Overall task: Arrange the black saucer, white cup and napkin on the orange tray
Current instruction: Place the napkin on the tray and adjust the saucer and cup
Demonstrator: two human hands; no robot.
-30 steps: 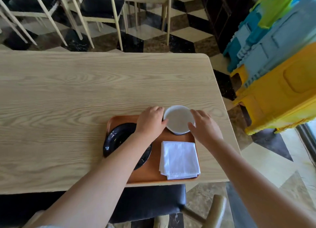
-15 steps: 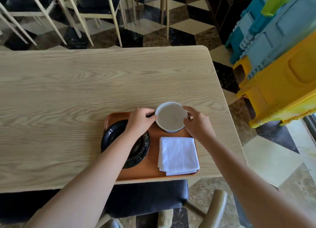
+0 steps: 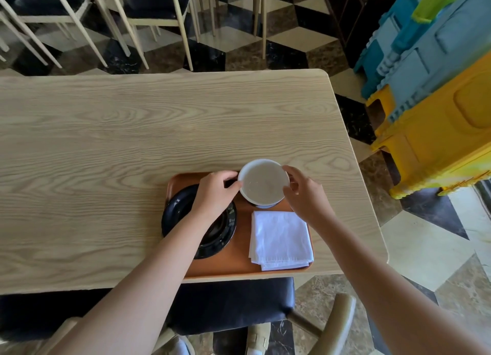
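While the tray (image 3: 202,271) lies at the near edge of the table (image 3: 132,131), the left hand (image 3: 215,195) and right hand (image 3: 305,192) clasp the cup (image 3: 263,183) at the tray's far right corner, fingers curled on opposite sides of its rim. The saucer (image 3: 175,213) sits on the tray's left under the left wrist, and the napkin (image 3: 281,240) lies folded just in front of the cup.

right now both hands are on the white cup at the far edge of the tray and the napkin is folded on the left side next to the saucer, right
Not quite. In the head view the napkin lies folded on the right side of the orange tray, with the black saucer on the left. The rest holds: the left hand and right hand are on the white cup at the tray's far edge.
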